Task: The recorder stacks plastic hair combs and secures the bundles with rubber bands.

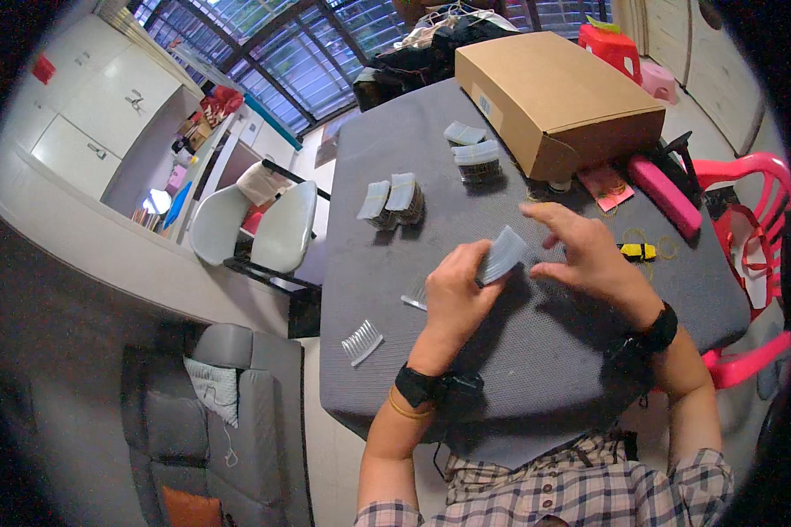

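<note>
Grey cloth (518, 386) spans the frame's centre, where our left hand (457, 288) pinches a clear stack (506, 252), probably keeping its pieces aligned; our right hand (593, 259), fingers spread beside it, looks free. One comb (362, 342) lies lower left of it.

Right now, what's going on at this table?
A person's left hand grips a small stack of translucent plastic combs. The right hand is open just beside it, holding nothing. A single clear plastic comb lies on the grey-covered table, off to the left. More translucent stacks sit farther back, some beside a large brown cardboard box.
</note>
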A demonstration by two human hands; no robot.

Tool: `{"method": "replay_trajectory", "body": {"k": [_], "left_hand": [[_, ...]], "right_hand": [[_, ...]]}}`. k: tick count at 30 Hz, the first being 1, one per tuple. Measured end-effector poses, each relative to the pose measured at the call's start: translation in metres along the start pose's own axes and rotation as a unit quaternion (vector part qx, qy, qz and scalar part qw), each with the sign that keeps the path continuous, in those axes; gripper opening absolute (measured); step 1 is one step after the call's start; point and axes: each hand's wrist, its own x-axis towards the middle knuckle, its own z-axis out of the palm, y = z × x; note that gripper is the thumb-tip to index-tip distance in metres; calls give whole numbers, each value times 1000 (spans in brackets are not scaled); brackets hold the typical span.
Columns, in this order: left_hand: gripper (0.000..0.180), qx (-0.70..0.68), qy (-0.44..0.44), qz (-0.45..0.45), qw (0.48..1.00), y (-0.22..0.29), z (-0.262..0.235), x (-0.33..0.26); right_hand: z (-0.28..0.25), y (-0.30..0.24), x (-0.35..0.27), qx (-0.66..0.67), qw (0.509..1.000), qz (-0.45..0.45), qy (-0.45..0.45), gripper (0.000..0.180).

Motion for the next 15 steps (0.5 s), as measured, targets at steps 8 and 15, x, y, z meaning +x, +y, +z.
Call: {"method": "replay_trajectory", "body": {"k": [8, 15], "left_hand": [[47, 4, -90, 163, 982, 16, 4, 0], [49, 30, -52, 118, 991, 11, 2, -3]], "right_hand": [[15, 3, -10, -131, 985, -65, -87, 57], [5, -8, -5, -155, 984, -47, -72, 67]]}}
